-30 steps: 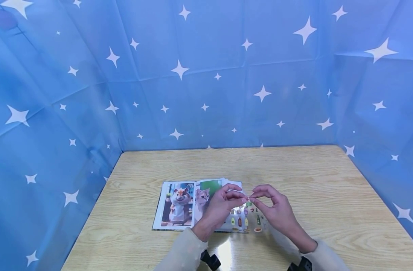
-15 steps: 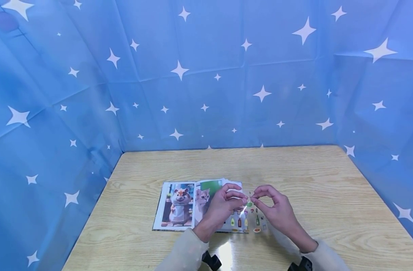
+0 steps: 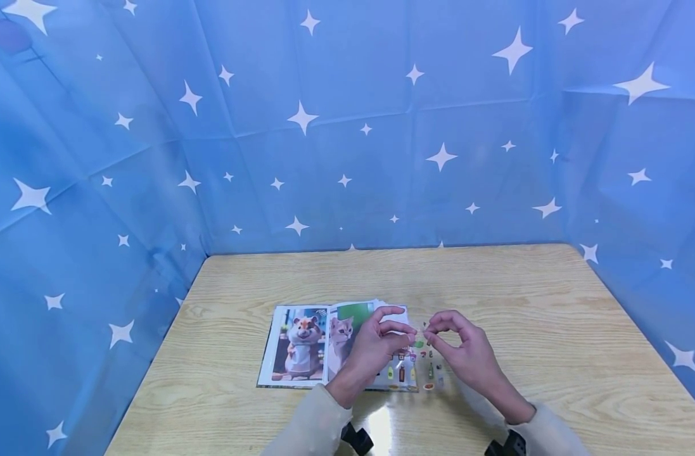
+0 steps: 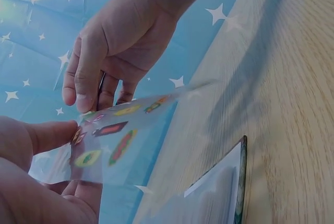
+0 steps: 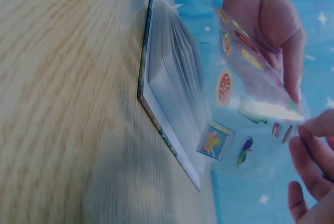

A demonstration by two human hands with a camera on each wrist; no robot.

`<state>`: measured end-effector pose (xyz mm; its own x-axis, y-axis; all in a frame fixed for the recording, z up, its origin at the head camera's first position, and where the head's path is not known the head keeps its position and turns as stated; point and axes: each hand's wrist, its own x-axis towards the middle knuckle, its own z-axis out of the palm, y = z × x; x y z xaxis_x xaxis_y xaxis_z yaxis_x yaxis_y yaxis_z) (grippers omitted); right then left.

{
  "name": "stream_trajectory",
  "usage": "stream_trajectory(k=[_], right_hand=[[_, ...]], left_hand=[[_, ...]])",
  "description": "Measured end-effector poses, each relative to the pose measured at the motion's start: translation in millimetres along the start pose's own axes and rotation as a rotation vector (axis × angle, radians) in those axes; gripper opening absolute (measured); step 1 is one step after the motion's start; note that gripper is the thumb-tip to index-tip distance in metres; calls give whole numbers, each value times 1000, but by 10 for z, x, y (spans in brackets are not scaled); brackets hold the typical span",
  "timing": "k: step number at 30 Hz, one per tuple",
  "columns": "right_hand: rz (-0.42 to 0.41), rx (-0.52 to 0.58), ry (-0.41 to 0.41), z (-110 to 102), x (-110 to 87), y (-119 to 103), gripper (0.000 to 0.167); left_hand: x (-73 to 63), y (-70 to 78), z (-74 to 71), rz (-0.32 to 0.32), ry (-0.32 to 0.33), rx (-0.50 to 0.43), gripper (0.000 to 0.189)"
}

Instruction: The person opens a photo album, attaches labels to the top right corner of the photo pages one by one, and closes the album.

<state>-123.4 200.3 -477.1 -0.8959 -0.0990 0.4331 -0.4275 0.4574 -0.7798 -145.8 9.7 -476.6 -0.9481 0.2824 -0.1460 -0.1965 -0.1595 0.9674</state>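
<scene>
A clear sticker sheet [image 5: 250, 104] printed with small food pictures, among them bottles and a pizza, is held up between both hands, tilted. My left hand [image 3: 370, 345] grips its left side, with the thumb [image 4: 55, 134] on top and other fingers underneath. At the upper edge the thumb and forefinger of my right hand [image 3: 467, 351] pinch together; I cannot tell whether they hold the sheet's edge or one sticker. Under the sheet lies an open book [image 3: 267, 377]. Its left page carries a hamster picture [image 3: 303, 348], and a cat picture [image 3: 339, 335] shows on the right page, partly behind my left hand.
The wooden table [image 3: 552, 316] stretches around the book on all sides. A blue curtain [image 3: 376, 183] with white stars hangs along the back and both sides. Black wrist cameras [image 3: 357, 438] sit at the cuffs. In the right wrist view the book's page edges [image 5: 180, 67] stand fanned.
The right fingertips have drawn slightly right, away from the left ones, widening the gap between them. The lower part of the sheet has shifted a little left. The book has stayed put.
</scene>
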Motion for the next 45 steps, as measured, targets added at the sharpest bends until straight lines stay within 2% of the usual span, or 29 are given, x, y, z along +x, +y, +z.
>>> stream_trajectory(k=[12,21,34,45], right_hand=[[52,-16,-10,-40,16,32,21],[60,-55,15,-109,23,64,23],[50,-24,36,-236,29,56,24],[41,12,70,-272,33,102,25]], left_hand=[[2,-17,-10,-12,39,37,48],[8,-37,-2,-18,69,70,47],[32,-69,19,-45,136,74,49],[57,-128,91,-30,98,14,63]])
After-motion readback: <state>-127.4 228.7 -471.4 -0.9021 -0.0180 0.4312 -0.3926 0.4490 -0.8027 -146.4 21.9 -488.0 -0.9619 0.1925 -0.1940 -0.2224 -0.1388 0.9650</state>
